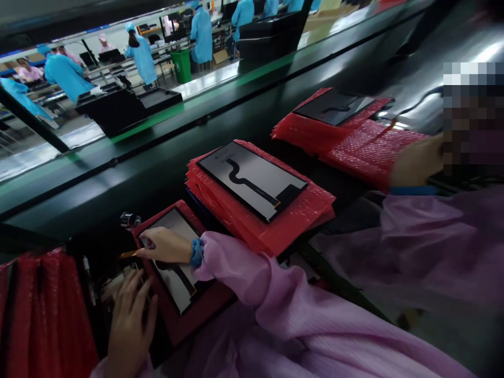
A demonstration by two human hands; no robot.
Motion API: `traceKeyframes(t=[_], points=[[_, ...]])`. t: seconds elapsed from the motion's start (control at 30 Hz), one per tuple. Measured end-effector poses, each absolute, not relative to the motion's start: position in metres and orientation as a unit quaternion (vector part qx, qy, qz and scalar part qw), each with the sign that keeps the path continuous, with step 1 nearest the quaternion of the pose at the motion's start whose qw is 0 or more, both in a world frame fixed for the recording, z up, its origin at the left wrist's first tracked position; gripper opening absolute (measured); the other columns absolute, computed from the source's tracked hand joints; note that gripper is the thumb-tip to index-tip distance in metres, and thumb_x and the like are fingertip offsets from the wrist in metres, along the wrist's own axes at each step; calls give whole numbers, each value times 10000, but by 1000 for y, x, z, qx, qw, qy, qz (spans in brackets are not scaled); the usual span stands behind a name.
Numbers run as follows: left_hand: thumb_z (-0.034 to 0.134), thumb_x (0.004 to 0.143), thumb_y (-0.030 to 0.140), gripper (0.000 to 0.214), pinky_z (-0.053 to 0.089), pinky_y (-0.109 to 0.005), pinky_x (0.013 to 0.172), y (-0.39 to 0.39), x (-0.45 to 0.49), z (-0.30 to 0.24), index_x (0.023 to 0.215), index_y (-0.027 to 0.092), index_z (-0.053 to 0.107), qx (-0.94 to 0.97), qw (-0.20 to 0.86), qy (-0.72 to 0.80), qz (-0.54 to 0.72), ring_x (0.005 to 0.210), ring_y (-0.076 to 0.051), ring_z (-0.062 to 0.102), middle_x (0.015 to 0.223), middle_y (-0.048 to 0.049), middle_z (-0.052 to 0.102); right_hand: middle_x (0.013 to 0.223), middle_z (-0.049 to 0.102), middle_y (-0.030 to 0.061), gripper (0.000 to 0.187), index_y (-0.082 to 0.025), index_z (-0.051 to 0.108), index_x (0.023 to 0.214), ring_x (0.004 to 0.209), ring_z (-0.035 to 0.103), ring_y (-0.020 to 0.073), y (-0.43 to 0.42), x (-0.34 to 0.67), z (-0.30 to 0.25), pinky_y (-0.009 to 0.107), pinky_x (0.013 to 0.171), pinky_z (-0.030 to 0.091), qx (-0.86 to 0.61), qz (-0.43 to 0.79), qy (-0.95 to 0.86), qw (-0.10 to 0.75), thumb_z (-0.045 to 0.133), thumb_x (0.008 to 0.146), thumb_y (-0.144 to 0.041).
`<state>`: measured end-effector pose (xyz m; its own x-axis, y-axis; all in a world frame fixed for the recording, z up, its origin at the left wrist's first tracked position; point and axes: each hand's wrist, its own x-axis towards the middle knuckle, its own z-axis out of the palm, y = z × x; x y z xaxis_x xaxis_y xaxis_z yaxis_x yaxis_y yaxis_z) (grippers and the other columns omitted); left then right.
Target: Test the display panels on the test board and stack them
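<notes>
My right hand (165,245), with a blue wristband and pink sleeve, lies on a grey display panel (179,286) that sits in a red tray (205,310). Its fingers are pressed together at the panel's upper left corner, pinching a thin gold flex strip (128,254) that sticks out to the left. My left hand (128,325) rests flat, fingers spread, on a dark surface just left of the tray and holds nothing.
A stack of red bubble bags (291,220) carries another panel (252,181). Further right, a third panel (334,107) lies on red bags beside a co-worker's hand (417,160). Red bags (39,315) stand at the left. A dark conveyor (157,157) runs behind; workers in blue are at the far benches.
</notes>
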<state>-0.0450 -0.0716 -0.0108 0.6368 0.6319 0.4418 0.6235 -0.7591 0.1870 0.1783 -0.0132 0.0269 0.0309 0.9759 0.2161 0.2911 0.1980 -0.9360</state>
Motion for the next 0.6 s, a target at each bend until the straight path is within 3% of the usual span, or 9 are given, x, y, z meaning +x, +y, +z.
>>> traceKeyframes(t=[0.1, 0.23, 0.33, 0.47, 0.6], points=[[498, 1029, 283, 318, 342, -548, 1250, -37, -32, 20, 1324, 236, 606, 907, -10, 337, 254, 1410, -300, 526, 1432, -127, 613, 785, 701, -9, 176, -214, 730, 1046, 705, 675, 143, -16, 177, 12, 270, 676, 569, -469, 375, -646, 471, 697, 884, -273], [418, 1022, 386, 395, 480, -507, 1117, 13, -9, 19, 1290, 189, 632, 851, 32, 452, 266, 1224, -299, 640, 1289, -137, 700, 872, 699, 12, 168, -222, 729, 964, 942, 684, 182, -20, 176, 0, 329, 913, 559, -472, 357, -645, 483, 673, 834, -130], [381, 987, 379, 416, 519, -502, 1029, 30, -3, 0, 1147, 161, 698, 824, 68, 501, 258, 1132, -311, 662, 1180, -160, 738, 966, 699, 50, 217, -201, 718, 925, 1048, 652, 216, -20, 173, -8, 402, 1016, 517, -501, 346, -621, 494, 629, 788, -59], [401, 988, 398, 409, 534, -421, 988, 21, -5, -12, 911, 182, 739, 828, 124, 502, 216, 1050, -268, 682, 1053, -123, 768, 1103, 683, 68, 300, -198, 703, 930, 1095, 640, 194, -30, 172, -17, 343, 949, 552, -501, 377, -607, 488, 535, 758, -19], [436, 990, 335, 353, 517, -414, 997, 12, -5, -12, 1013, 172, 748, 826, 161, 501, 203, 1067, -250, 668, 1069, -101, 770, 1237, 638, 82, 286, -204, 691, 994, 1142, 628, 200, -39, 176, -22, 333, 892, 591, -505, 428, -554, 505, 574, 756, -96]])
